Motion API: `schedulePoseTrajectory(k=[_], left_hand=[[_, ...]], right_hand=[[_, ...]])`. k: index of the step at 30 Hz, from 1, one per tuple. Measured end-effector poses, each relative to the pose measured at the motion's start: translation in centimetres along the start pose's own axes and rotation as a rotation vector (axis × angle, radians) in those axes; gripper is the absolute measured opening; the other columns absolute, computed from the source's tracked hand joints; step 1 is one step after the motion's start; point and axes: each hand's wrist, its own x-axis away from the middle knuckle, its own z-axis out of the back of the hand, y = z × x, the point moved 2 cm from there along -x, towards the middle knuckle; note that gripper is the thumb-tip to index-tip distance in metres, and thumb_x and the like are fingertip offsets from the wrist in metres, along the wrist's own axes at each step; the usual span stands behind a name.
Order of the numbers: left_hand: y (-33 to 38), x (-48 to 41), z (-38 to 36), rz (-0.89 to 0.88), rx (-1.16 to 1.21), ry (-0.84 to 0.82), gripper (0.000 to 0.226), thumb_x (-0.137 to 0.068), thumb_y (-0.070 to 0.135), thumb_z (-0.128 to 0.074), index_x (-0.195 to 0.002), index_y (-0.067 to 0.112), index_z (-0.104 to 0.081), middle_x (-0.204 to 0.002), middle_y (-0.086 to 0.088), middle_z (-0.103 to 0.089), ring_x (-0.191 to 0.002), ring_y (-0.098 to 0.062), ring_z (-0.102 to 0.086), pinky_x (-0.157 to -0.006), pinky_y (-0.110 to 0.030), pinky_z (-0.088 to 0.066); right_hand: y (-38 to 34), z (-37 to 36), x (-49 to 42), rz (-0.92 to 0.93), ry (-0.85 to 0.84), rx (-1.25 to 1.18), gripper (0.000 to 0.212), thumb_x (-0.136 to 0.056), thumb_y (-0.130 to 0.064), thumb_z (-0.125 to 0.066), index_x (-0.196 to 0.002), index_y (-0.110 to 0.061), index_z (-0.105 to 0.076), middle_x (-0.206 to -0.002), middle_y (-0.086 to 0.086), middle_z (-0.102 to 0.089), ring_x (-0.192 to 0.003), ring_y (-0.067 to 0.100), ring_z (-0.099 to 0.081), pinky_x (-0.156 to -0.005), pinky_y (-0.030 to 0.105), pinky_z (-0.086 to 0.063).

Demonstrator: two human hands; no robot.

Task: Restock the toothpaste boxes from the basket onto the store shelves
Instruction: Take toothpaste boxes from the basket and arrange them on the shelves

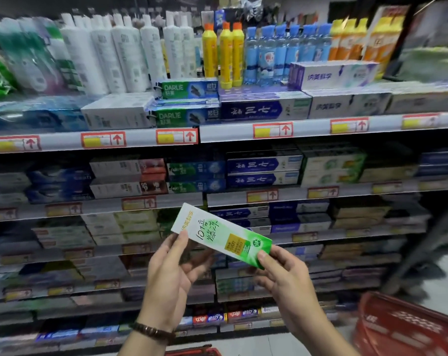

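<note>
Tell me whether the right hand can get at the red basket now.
Probably yes: the red basket sits low beside that arm, nothing between, but the right hand pinches the toothpaste box and must release it first.

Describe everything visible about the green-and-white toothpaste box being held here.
The toothpaste box is a long, slim carton, seemingly glossy cardboard, white at one end fading to bright green at the other, with dark brush-style characters, a yellow panel and a round emblem. It looks closed and undented. It is tilted, white end up-left, before the shelves. The left hand holds its white end; the right hand pinches its green end.
</note>
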Motion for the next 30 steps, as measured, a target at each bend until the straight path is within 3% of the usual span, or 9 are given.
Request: schedulePoseTrajectory(k=[6,14,17,23,27,30], left_hand=[[-0.8,-0.1,-2.1,0.036,-0.037,-0.143,0.037,-0.1,0.031,-0.055,-0.132,0.014,-0.063,-0.123,-0.012,-0.076,-0.11,-0.036,-0.074,-0.088,-0.05,-0.064],[-2.6,0.6,-6.0,0.073,-0.057,-0.263,0.039,-0.101,0.03,-0.055,-0.137,0.018,-0.059,-0.124,-0.012,-0.075,-0.108,-0.036,-0.075,-0.08,-0.044,-0.066],[-3.2,0.8,-7.3,0.077,-0.081,-0.271,0.037,-0.103,0.029,-0.053,-0.136,0.015,-0.062,-0.123,-0.013,-0.075,-0.112,-0.035,-0.074,-0.083,-0.045,-0.065],[-4.5,1.4,-10.7,0.048,-0.097,-0.24,0.038,-0.099,0.028,-0.055,-0.131,0.009,-0.065,-0.119,-0.014,-0.077,-0.104,-0.03,-0.077,-0.094,-0.052,-0.062],[-5.9,1.8,-13.5,0.04,-0.099,-0.197,0.033,-0.104,0.023,-0.053,-0.132,0.01,-0.065,-0.119,-0.014,-0.077,-0.106,-0.031,-0.076,-0.103,-0.055,-0.052],[-6.9,2.0,-15.6,0.004,-0.097,-0.166,0.034,-0.103,0.02,-0.054,-0.135,0.015,-0.063,-0.12,-0.013,-0.077,-0.11,-0.033,-0.075,-0.099,-0.054,-0.058]], right_hand=[[-2.2,2.2,2.1,0.098,0.123,-0.01,0.021,-0.1,-0.008,-0.067,-0.119,-0.002,-0.071,-0.11,0.018,-0.078,-0.096,0.033,-0.076,-0.074,0.036,-0.063],[-3.7,6.2,3.9,0.151,0.227,-0.029,0.021,-0.101,-0.008,-0.065,-0.12,-0.001,-0.07,-0.112,0.021,-0.078,-0.094,0.039,-0.076,-0.072,0.035,-0.063],[-4.6,7.9,3.9,0.171,0.24,-0.017,0.022,-0.101,-0.01,-0.066,-0.121,-0.003,-0.071,-0.113,0.019,-0.078,-0.099,0.038,-0.076,-0.077,0.037,-0.063],[-6.9,11.8,2.9,0.173,0.246,-0.001,0.025,-0.1,-0.01,-0.067,-0.123,-0.001,-0.07,-0.115,0.019,-0.078,-0.109,0.042,-0.074,-0.098,0.058,-0.058],[-9.0,14.8,1.9,0.188,0.23,0.014,0.025,-0.101,-0.011,-0.066,-0.124,-0.002,-0.07,-0.115,0.019,-0.078,-0.11,0.041,-0.074,-0.096,0.054,-0.059],[-10.4,17.0,0.9,0.188,0.216,0.013,0.024,-0.101,-0.011,-0.066,-0.124,-0.004,-0.071,-0.115,0.018,-0.078,-0.111,0.042,-0.073,-0.093,0.051,-0.06]])
